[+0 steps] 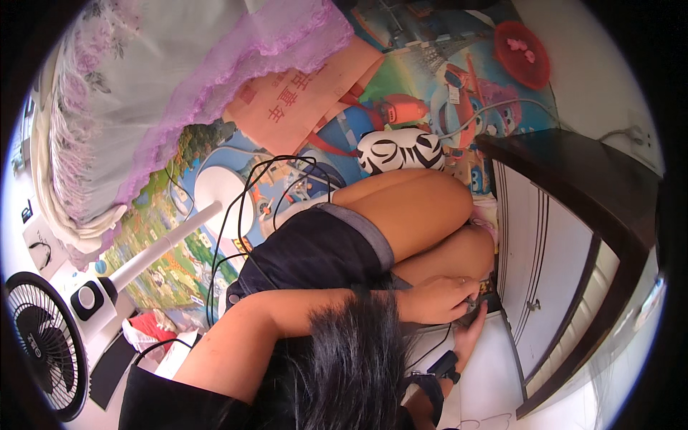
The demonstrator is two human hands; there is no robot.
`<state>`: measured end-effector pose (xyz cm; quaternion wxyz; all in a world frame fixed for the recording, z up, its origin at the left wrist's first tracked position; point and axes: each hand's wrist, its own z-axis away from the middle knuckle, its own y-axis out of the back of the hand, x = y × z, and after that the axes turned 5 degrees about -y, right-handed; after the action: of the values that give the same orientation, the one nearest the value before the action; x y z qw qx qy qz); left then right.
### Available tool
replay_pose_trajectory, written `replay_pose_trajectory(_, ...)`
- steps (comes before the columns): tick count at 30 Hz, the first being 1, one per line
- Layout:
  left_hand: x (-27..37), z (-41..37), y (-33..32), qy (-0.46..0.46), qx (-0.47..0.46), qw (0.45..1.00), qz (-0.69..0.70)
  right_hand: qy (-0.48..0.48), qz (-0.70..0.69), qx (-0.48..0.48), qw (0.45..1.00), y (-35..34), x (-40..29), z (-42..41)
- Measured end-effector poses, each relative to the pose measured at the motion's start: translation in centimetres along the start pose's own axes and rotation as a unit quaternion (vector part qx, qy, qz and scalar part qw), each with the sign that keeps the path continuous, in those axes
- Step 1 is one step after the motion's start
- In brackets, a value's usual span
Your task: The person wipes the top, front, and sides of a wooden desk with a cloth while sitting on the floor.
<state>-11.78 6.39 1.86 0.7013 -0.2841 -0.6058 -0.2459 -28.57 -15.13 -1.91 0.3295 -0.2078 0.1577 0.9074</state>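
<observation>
My left hand [438, 301] reaches across my bent legs, its fingers curled on a small dark object [473, 307] beside the cabinet. From below, my right hand [468, 332] holds the same object, with a finger raised along its side. Between them the fingers hide most of it, so its kind is unclear. A black strap with a small black device [443, 365] sits around my right wrist. Close to both hands stands a low cabinet [537, 242] with white doors and a dark frame. Dark hair covers part of the view below my left forearm.
A white pedestal fan [166, 244] leans across the left. Loose black cables [247, 188] loop beside my shorts. On the patterned mat lie a zebra-striped cushion [400, 150], a pink paper bag [290, 107] with writing and a red basket [521, 54]. A lace-edged bed cover [177, 70] hangs at upper left.
</observation>
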Motion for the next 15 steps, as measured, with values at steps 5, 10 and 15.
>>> replay_pose_trajectory(5,3.2,-0.4,1.4,-0.039,0.004,0.999,0.031,0.128,0.109,-0.037,0.985,-6.1,-4.3,5.5)
replay_pose_trajectory(10,5.8,-0.2,5.1,-0.030,-0.017,0.999,-0.018,0.176,0.206,-0.136,0.953,-11.7,-5.5,9.2)
replay_pose_trajectory(15,8.6,2.7,11.9,-0.004,0.008,0.993,-0.115,0.147,0.198,-0.168,0.954,-15.0,-6.0,9.8)
